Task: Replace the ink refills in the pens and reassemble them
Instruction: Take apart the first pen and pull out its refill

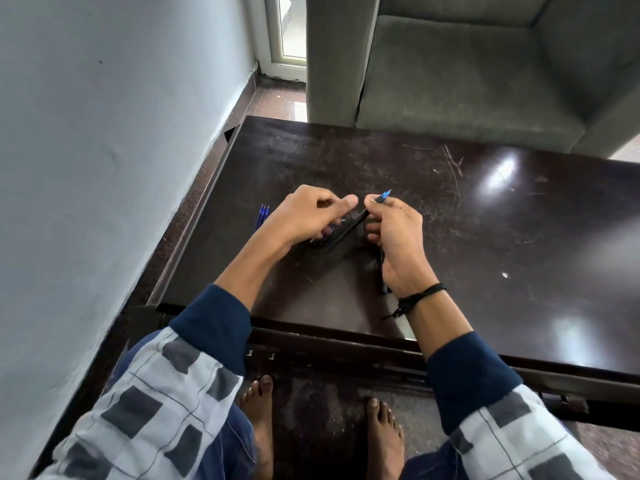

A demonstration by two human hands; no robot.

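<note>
1. Dark, scratched wood: the table (433, 209) carries the work, with a grey sofa (467, 81) beyond it and a pale wall (104, 133) at the left.
2. The right hand (394, 237) pinches a black pen (349, 228) near its blue tip, which points up and away; the barrel slopes down toward the left hand.
3. The left hand (308, 216) hovers at the pen's lower end, thumb out, fingers curled. Something small seems to sit under the fingers, but I cannot tell whether it is gripped.
4. Spare blue refills (263, 214) lie together on the table just left of the left hand, apart from it.
5. Another dark pen (383, 271) appears to lie under the right palm, mostly hidden.
6. Judgement: with a blue tip already showing, this pen looks to be at reassembly, its refill seated and the back piece yet to be closed.
7. The next move likely calls for lining the loose part up with the barrel's axis and twisting or pressing gently, holding the barrel steady so the refill does not slide out.
</note>
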